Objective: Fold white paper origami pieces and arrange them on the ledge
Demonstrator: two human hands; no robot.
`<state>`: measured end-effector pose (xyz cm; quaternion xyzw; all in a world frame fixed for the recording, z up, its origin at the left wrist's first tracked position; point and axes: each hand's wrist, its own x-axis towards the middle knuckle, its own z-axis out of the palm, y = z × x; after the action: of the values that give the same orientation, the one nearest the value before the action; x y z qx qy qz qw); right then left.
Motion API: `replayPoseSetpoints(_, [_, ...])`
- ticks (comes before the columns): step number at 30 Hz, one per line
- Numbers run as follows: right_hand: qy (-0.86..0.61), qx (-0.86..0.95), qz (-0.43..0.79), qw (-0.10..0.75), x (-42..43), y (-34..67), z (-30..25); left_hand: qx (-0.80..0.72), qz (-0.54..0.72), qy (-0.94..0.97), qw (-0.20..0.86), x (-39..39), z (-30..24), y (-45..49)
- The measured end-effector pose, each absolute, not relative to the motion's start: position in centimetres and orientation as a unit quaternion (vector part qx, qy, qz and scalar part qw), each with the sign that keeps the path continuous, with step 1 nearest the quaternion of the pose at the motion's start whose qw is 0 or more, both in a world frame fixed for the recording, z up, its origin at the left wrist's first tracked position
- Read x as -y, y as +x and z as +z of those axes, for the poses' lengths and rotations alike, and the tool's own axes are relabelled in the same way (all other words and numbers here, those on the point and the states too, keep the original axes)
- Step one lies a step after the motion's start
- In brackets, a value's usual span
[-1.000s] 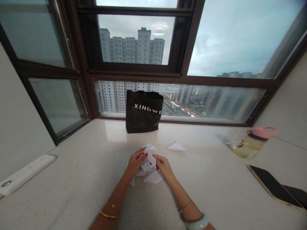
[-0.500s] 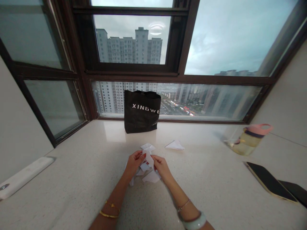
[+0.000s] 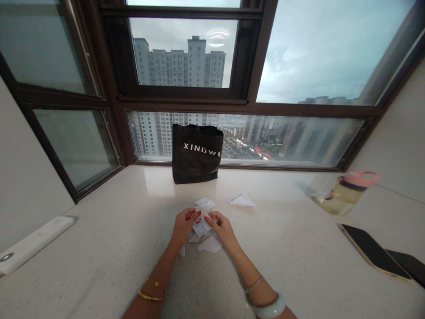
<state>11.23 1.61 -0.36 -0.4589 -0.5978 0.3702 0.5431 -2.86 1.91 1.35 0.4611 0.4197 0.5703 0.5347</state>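
Window [image 3: 255, 95]: dark frame across the back, tower blocks beyond. Sits a touch differently in view than a second ago; your head has shifted, not the scene.
Counter [image 3: 109, 248]: pale speckled stone; everything below rests on it.
Bag [image 3: 197, 153]: black, white lettering, upright against the glass. Unmoved.
White bar [image 3: 33, 241]: flat at the far left edge. Unmoved.
Phone [image 3: 373, 257]: face up at far right, with a second dark slab [image 3: 410, 266] just beside it.
Bottle [image 3: 345, 195]: pink cap, yellowish liquid, lying on its side, well apart from your hands.
Paper pile [image 3: 208, 243]: loose white scraps under and between your hands, touching the counter. Same spot as before.
Left hand [image 3: 182, 226]: thumb and fingertips closed on the paper slip. It has drawn in toward the right hand since a second ago.
Right hand [image 3: 225, 229]: fingertips likewise pinched on the paper slip, meeting the left hand's tips.
Folded triangle [image 3: 242, 200]: lies alone to the right of the pile, apart from it. Unchanged.
Folded piece [image 3: 205, 203]: just behind your fingertips, not touched.
Paper slip [image 3: 202, 215]: held just above the pile, clamped from both sides.
Change: a second ago the slip stood tall and upright between your hands; now it shows shorter and lower.
Reading: judged from this, you are pressing the slip down into a smaller form, so the fold in hand is mid-way, not released.
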Motion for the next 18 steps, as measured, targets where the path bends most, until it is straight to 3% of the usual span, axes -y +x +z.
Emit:
replayPoseSetpoints(12, [-0.422,0.618,0.419,0.515,-1.9,11.2,-1.3,-0.397,0.453,0.539,0.589,-1.5,1.2,-2.7])
replayPoseSetpoints(18, [-0.471,0.627,0.347,0.514,-2.0,11.3,-1.6,-0.415,0.494,0.561,0.519,-1.2,1.6,-2.9])
